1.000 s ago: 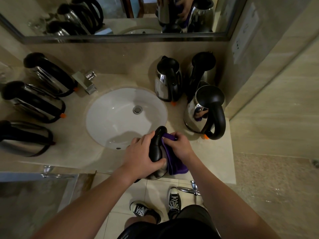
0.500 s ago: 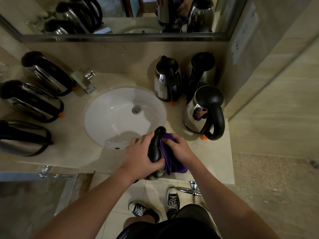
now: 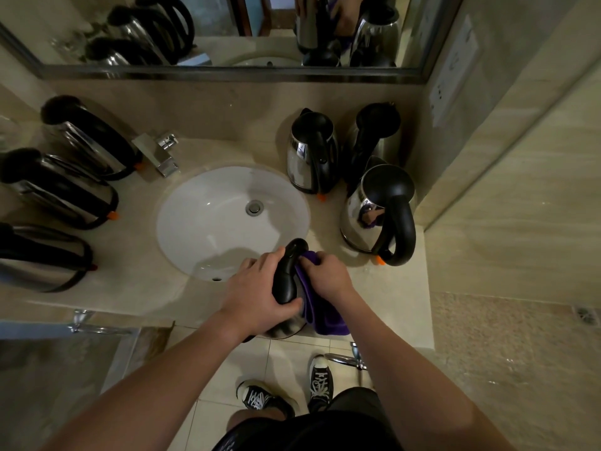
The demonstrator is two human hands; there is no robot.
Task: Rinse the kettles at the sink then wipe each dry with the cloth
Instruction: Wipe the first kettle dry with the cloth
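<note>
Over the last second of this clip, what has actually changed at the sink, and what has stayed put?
Very little. The right hand has shifted the purple cloth slightly against the held kettle, a small wiping motion. The left hand still grips that kettle by its black handle at the counter's front edge. The three kettles left of the sink and the three on the right have not moved.

A steel kettle (image 3: pixel 287 288) with a black handle tilts over the worktop's (image 3: pixel 390 288) front edge, a purple cloth (image 3: pixel 317 307) bunched against its right side. Three kettles stand right of the white sink (image 3: pixel 208 222); three lie left.
</note>
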